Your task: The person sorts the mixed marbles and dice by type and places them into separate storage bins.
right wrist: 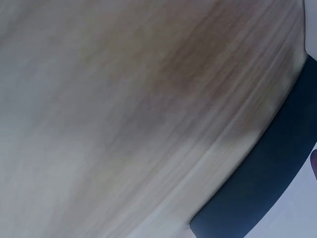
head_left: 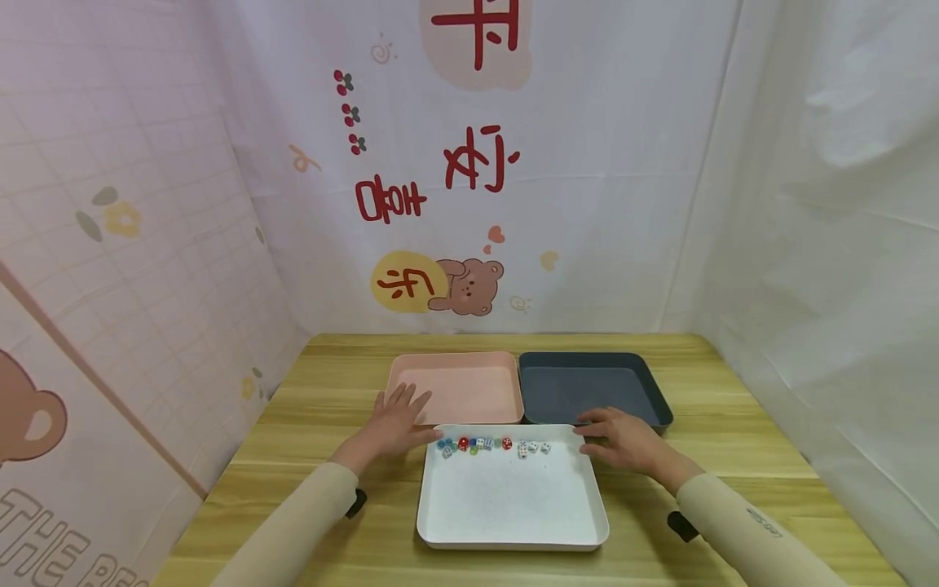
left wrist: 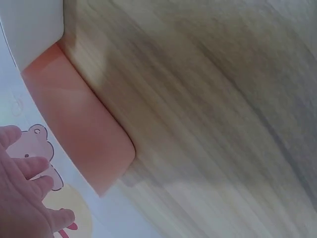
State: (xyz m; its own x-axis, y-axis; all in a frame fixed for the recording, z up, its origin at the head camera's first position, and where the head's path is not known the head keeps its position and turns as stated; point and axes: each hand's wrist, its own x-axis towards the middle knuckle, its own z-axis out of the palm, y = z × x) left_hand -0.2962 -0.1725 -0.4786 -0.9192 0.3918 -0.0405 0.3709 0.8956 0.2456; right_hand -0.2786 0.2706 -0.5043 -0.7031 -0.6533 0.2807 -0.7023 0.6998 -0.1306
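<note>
Beige sleeves lead to the left hand and right hand, fingers loosely spread at the white tray, dice along its far side. Wood-grain table lies beneath; white cloth hangs behind and both sides.

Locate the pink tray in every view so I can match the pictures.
Head: just below centre, the pink tray lies beyond the white tray, left of the dark tray.
Left wrist: left half, its outer wall slanting down to the right.
Right wrist: not in it.
Shared landmark: the wooden table, which shows in all three views.
</note>
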